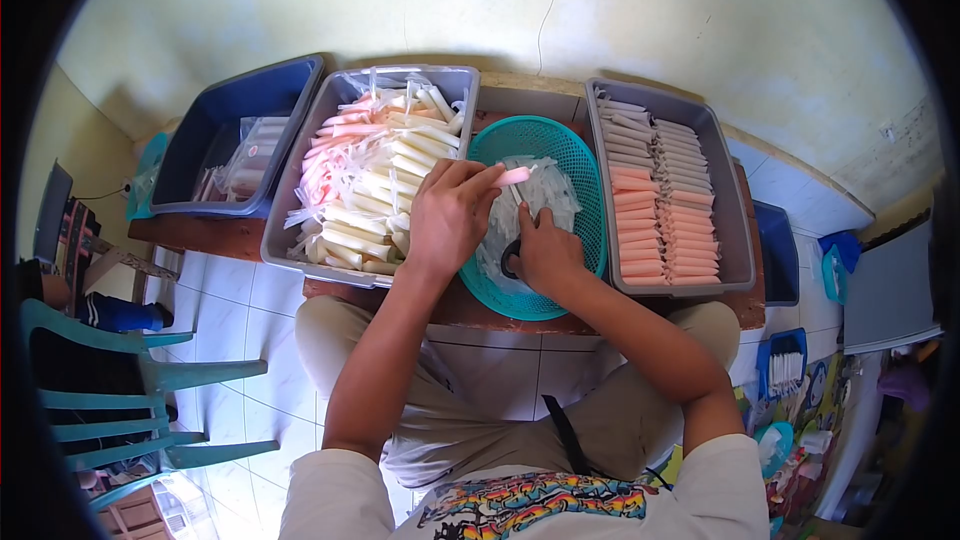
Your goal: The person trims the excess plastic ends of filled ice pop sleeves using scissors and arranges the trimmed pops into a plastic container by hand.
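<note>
My left hand (pixel 452 215) pinches a pink filled plastic tube (pixel 511 177) above a round teal basket (pixel 590 202). Just right of it, my right hand (pixel 545 252) holds scissors (pixel 512 258) with a dark handle, the blades pointing up toward the tube. Clear plastic scraps (pixel 550 190) lie in the basket under both hands. To the left, a grey tray (pixel 310 165) holds a loose pile of pink and cream tubes with long plastic ends. The grey tray on the right (pixel 738 210) holds pink and whitish tubes laid in two neat columns.
A dark blue tray (pixel 190 155) with some packets stands at the far left. The trays rest on a brown wooden table (pixel 190 230) against the wall. A green plastic chair (pixel 150 375) is at lower left, near another person's leg (pixel 115 313). Floor items lie at right.
</note>
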Tool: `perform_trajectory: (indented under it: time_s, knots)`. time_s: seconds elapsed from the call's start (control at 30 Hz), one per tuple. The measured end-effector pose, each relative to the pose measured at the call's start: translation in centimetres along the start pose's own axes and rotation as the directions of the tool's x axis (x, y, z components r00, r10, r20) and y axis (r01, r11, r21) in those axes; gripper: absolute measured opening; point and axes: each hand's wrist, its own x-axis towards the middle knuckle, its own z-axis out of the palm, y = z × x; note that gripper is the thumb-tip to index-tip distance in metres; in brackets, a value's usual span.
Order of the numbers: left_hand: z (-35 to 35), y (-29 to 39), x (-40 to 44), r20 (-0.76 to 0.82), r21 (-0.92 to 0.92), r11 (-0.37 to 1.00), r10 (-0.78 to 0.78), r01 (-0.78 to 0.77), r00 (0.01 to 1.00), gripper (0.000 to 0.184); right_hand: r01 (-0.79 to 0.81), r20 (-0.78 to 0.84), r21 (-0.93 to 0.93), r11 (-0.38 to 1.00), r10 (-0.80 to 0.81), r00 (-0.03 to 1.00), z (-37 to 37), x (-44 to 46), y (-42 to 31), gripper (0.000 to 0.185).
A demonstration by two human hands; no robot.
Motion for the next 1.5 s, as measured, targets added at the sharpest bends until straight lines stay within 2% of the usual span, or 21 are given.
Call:
perform_trajectory:
  time_s: [0.33,0.53,0.6,0.63,0.7,0.73,0.8,0.83,0.9,0.93,1.0,1.03,1.1,1.13,1.2,1.3,1.43,1.5]
  knots:
    - [0.2,0.2,0.2,-0.007,0.018,1.0,0.006,-0.006,1.0,0.034,0.011,0.001,0.001,1.0,-0.011,1.0,-0.5,-0.2,-0.1,0.097]
    - [0.5,0.6,0.3,-0.056,-0.037,0.999,-0.037,0.035,0.998,0.032,0.034,0.041,0.049,0.998,-0.036,0.999,-3.3,-1.1,0.8,0.085]
    - [0.4,0.9,0.4,-0.086,-0.14,0.984,-0.125,0.112,0.989,0.031,0.054,-0.083,0.076,0.996,-0.048,0.995,-4.7,-1.7,1.0,0.072]
    - [0.4,1.0,0.5,-0.085,-0.14,0.984,-0.125,0.112,0.989,0.031,0.054,-0.082,0.077,0.996,-0.048,0.995,-5.2,-1.9,1.5,0.072]
    - [0.4,1.1,0.6,-0.095,-0.189,0.97,-0.174,0.154,0.98,0.03,0.187,-0.212,0.213,0.959,-0.141,0.967,-6.1,-2.0,2.4,0.06]
    - [0.4,1.2,0.7,-0.095,-0.188,0.97,-0.174,0.154,0.98,0.03,0.187,-0.212,0.213,0.959,-0.142,0.967,-6.6,-2.1,2.6,0.06]
    - [0.3,1.6,0.8,-0.042,-0.337,0.917,-0.239,0.212,0.97,0.03,0.327,-0.282,0.427,0.843,-0.22,0.934,-7.5,-2.2,2.9,0.051]
    - [0.5,1.7,0.7,-0.04,-0.336,0.918,-0.238,0.211,0.97,0.03,0.326,-0.282,0.429,0.843,-0.217,0.934,-7.6,-2.2,2.9,0.051]
    - [1.0,1.7,0.4,0.034,-0.446,0.85,-0.296,0.279,0.955,0.027,0.466,-0.421,0.484,0.74,-0.27,0.866,-7.6,-2.1,3.0,0.045]
    - [1.3,1.6,0.3,0.037,-0.446,0.851,-0.293,0.278,0.956,0.027,0.465,-0.422,0.486,0.74,-0.266,0.866,-7.5,-2.0,3.2,0.045]
    - [1.9,1.4,0.0,0.17,-0.585,0.709,-0.368,0.394,0.914,0.025,0.522,-0.494,0.439,0.732,-0.289,0.82,-7.2,-1.7,3.4,0.04]
    - [2.1,1.3,-0.1,0.171,-0.585,0.71,-0.365,0.392,0.915,0.025,0.522,-0.497,0.439,0.732,-0.287,0.819,-7.2,-1.8,3.4,0.04]
    - [2.2,1.5,-0.1,0.287,-0.739,0.495,-0.382,0.457,0.879,0.025,0.502,-0.488,0.52,0.691,-0.242,0.839,-7.5,-2.1,3.3,0.033]
    - [2.1,1.7,0.0,0.288,-0.739,0.496,-0.38,0.457,0.879,0.025,0.502,-0.489,0.52,0.691,-0.24,0.838,-7.7,-2.2,3.3,0.033]
    - [1.7,2.3,0.2,0.347,-0.776,0.404,-0.367,0.484,0.863,0.024,0.459,-0.468,0.564,0.687,-0.192,0.862,-7.9,-2.4,3.5,0.027]
    - [1.8,2.6,0.0,0.362,-0.777,0.402,-0.345,0.485,0.866,0.023,0.493,-0.513,0.548,0.675,-0.195,0.836,-8.1,-2.8,3.9,0.021]
    - [2.0,2.8,-0.2,0.362,-0.777,0.398,-0.352,0.488,0.863,0.024,0.528,-0.542,0.486,0.697,-0.234,0.807,-7.8,-3.2,5.3,0.025]
    - [2.2,2.7,-0.2,0.322,-0.826,0.359,-0.331,0.434,0.887,0.027,0.515,-0.548,0.468,0.718,-0.222,0.807,-7.8,-3.7,5.9,0.021]
